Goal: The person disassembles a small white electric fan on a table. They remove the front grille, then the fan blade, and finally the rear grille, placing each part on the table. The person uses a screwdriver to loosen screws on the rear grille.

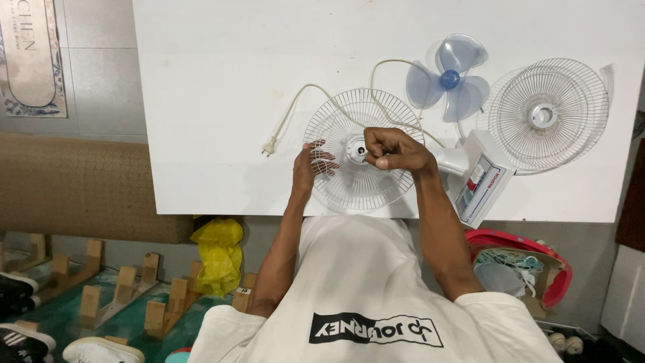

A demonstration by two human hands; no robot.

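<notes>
The round white wire fan guard [359,158] lies near the front edge of the white table [215,101]; the left hand [306,165] clasps its rim, the right hand [393,149] is closed in a fist over the white hub [356,149]; a slip could bend thin wires or snag the cream power cord [295,111] crossing it; the loose blue three-blade propeller [449,77] nearby might get knocked.
</notes>
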